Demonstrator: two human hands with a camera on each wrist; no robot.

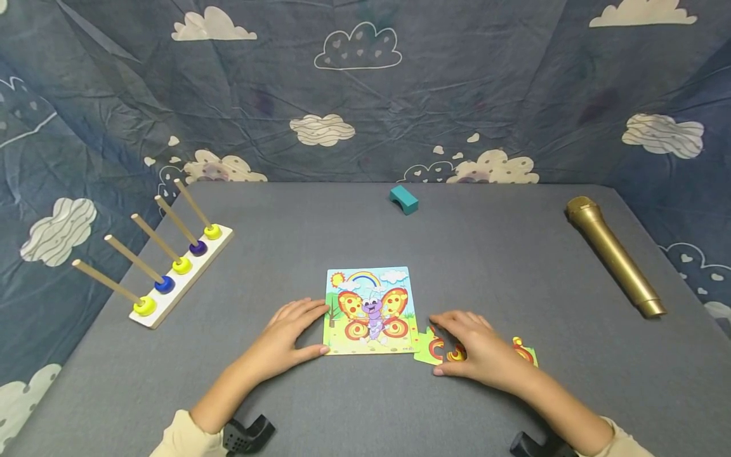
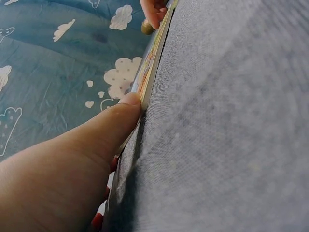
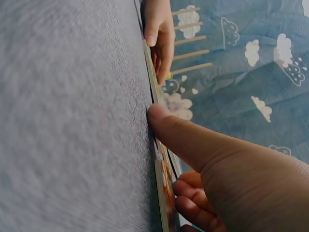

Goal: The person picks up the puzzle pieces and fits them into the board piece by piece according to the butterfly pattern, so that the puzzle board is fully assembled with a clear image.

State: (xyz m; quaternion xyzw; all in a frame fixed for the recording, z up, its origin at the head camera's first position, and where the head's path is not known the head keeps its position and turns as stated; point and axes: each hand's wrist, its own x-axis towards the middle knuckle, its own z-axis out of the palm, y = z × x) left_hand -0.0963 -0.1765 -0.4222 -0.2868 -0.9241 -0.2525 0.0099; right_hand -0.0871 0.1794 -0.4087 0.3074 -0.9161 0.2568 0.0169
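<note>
Left hand [image 1: 280, 343] of the person has its thumb and fingers apart, touching the left side of a flat, square picture board [image 1: 374, 317] with a bright butterfly on it. This board lies on the table covered in grey cloth [image 1: 354, 406], between the two hands. The right hand [image 1: 480, 349] bends over some puzzle bits, its thumb and fingers apart; I cannot tell if it pinches one. Between them I see a flat green piece with a red curve [image 1: 422, 349], touching the board's low right corner, and a red and yellow piece [image 1: 457, 353]. Another green, red and yellow piece [image 1: 528, 354] peeks out past the hand. Far back sits a small teal arch block [image 1: 404, 200]. A shiny gold microphone [image 1: 615, 257] lies on the right. Over on the left is a white stand with five wooden sticks [image 1: 181, 279], wearing yellow, blue and purple rings [image 1: 164, 284].
</note>
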